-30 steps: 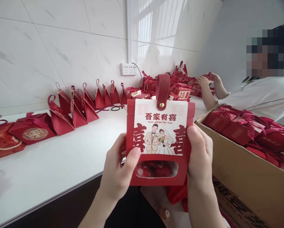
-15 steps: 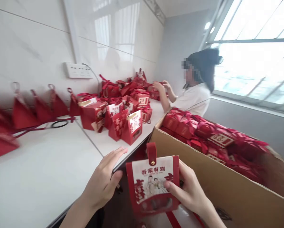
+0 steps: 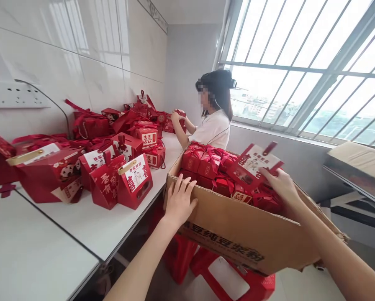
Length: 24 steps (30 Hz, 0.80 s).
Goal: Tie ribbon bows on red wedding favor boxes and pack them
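Head camera, facing forward and down
Close above an open brown cardboard carton; flat white tabletop at left, grey-barred rectangular window beyond, right.

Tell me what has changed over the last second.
The couple-printed red box moved right and forward, to above the open carton, and now tilts. The left hand let go of it and touches the carton's near edge; the right hand kept its hold. The co-worker still handles a red package.
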Motion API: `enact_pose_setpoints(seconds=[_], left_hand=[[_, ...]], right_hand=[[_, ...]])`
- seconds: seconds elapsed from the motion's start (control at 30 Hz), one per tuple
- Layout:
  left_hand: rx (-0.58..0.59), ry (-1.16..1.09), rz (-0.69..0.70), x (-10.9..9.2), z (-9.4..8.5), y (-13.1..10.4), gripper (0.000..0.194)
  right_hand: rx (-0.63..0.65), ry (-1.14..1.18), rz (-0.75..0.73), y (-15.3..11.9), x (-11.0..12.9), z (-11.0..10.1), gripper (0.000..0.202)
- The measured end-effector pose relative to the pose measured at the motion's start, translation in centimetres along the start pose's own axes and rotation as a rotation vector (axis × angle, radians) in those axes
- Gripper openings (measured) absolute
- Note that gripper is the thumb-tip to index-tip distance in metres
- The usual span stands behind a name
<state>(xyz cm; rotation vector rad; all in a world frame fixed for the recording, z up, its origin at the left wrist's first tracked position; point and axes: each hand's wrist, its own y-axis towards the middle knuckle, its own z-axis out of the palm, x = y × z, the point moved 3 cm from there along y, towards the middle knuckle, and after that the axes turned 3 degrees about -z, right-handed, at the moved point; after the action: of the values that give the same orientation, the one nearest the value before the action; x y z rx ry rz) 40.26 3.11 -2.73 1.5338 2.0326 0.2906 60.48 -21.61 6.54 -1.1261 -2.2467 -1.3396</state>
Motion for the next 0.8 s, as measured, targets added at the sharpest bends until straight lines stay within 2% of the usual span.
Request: enact_pose_setpoints(seconds=[0.1, 0.2, 0.3, 0.37, 0.47, 0.57, 0.7, 0.8], left_hand=[[-0.009, -0.019, 0.014, 0.2, -0.2, -0.5, 0.055], [0.027, -0.061, 0.016, 0.4, -0.6, -0.8, 0.054], [0.021, -0.094, 0.018, 0.5, -0.5, -0.8, 0.049], [-0.025, -0.087, 0.005, 0.4, -0.1, -0.8, 0.047], [-0.117, -0.054, -0.032, 0.3, 0.7, -0.8, 0.04], [-0.189, -0.029, -0.013, 0.6, 1.6, -0.7, 0.033], [-0.258, -0.067, 0.064, 2.0, 2.5, -0.3, 0.031], [-0.307, -0.135, 0.101, 2.8, 3.1, 0.0, 0.029]], right_hand=[[0.02, -0.192, 0.196, 2.0, -1.2, 2.1, 0.028], [0.042, -0.172, 0.194, 2.5, -0.9, 2.6, 0.025], [0.108, -0.091, 0.137, 1.6, 0.1, 1.4, 0.028], [0.161, -0.082, 0.085, 0.6, 0.8, 0.1, 0.03], [0.174, -0.138, -0.036, -1.0, 1.0, -1.6, 0.025], [0.154, -0.16, -0.073, -1.9, -0.6, -2.5, 0.022], [0.125, -0.197, 0.092, -2.4, -4.1, -2.5, 0.037], [0.101, -0.291, 0.142, -2.5, -5.2, -2.2, 0.051]])
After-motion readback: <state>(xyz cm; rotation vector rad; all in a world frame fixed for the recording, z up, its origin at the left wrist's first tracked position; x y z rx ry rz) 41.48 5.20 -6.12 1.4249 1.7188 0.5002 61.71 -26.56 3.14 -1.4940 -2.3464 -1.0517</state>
